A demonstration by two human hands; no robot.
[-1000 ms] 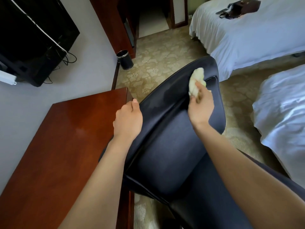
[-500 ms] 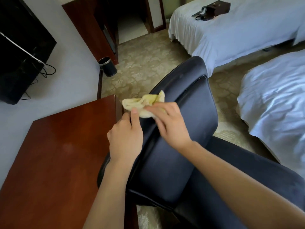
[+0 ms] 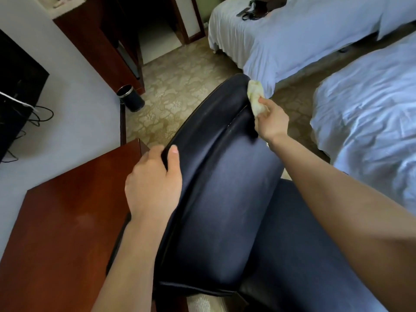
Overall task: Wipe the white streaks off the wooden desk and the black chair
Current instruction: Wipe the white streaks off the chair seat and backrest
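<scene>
The black chair [image 3: 220,199] fills the middle of the head view, its padded backrest tilted toward me. My left hand [image 3: 155,183] grips the backrest's left edge, thumb on the front face. My right hand [image 3: 271,121] holds a crumpled pale yellow cloth [image 3: 255,97] against the top right corner of the backrest. A faint pale line shows along the seam just left of the cloth. The wooden desk [image 3: 60,233] lies at the lower left, with a dull smudge on its glossy top.
Two beds with white sheets stand at the right, the far bed [image 3: 304,34] with a dark bag [image 3: 261,7] on it and the near bed [image 3: 371,113] close to the chair. A black waste bin [image 3: 130,97] sits on the patterned carpet by the wall. A dark TV [image 3: 15,97] with cables hangs at left.
My right hand has swept the cloth from the backrest's left edge near my left hand back to its top right corner. My left hand keeps its grip on the left edge.
</scene>
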